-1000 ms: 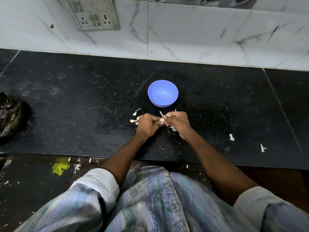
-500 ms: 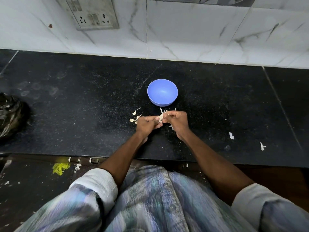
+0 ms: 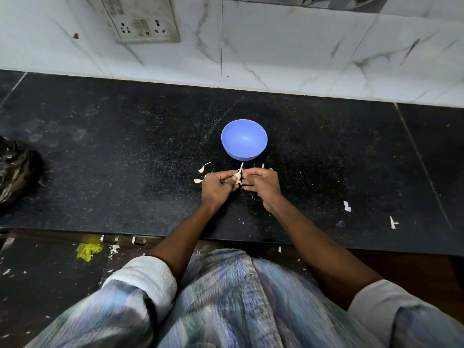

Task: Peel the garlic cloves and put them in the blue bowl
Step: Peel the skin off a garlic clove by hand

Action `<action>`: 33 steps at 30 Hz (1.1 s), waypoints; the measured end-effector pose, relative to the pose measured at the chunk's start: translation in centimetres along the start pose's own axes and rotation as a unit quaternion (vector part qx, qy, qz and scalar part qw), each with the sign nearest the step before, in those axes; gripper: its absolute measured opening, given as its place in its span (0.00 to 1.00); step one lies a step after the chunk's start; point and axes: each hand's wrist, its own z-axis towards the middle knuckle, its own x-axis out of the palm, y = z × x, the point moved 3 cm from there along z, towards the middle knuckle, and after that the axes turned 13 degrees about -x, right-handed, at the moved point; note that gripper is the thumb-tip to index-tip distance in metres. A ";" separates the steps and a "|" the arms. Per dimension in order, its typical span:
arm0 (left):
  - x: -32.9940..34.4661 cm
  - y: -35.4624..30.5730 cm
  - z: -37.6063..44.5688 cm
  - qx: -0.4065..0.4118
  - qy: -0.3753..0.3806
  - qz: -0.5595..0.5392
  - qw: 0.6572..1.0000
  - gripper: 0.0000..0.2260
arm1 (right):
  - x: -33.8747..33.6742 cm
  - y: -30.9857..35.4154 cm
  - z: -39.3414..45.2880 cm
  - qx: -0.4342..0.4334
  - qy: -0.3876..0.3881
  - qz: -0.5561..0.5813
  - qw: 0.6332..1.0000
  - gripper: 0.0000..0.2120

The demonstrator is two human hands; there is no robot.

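The blue bowl (image 3: 244, 139) stands on the black counter (image 3: 125, 159), and nothing shows inside it. Just in front of it my left hand (image 3: 218, 187) pinches a garlic clove (image 3: 237, 175) with its pale skin sticking up. My right hand (image 3: 263, 183) meets it from the right, fingers curled, pinching at the clove's skin. Loose garlic pieces or skins (image 3: 200, 169) lie on the counter left of my left hand; whether they are peeled I cannot tell. More white bits lie under and behind my right hand, mostly hidden.
A dark crumpled bag (image 3: 15, 172) sits at the counter's far left edge. White scraps (image 3: 347, 206) lie on the counter to the right. A tiled wall with a socket plate (image 3: 140, 18) runs behind. The counter's front edge is just before my body.
My hands stayed in front of the bowl and shifted only slightly. The right hand's fingers have drawn a little apart from the left, with the clove's skin standing between them.
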 end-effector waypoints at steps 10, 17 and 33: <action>-0.4 -0.8 -0.5 0.104 -0.070 0.156 0.980 0.07 | -0.1 -0.1 -0.1 -0.013 0.053 0.034 0.998 0.11; -0.3 -1.1 -0.4 0.093 -0.093 0.135 0.982 0.07 | -0.2 -0.2 0.0 -0.017 0.048 0.004 0.999 0.07; -0.4 -1.1 -0.1 0.089 -0.093 0.152 0.980 0.04 | 0.2 0.1 0.1 -0.065 0.069 -0.032 0.995 0.13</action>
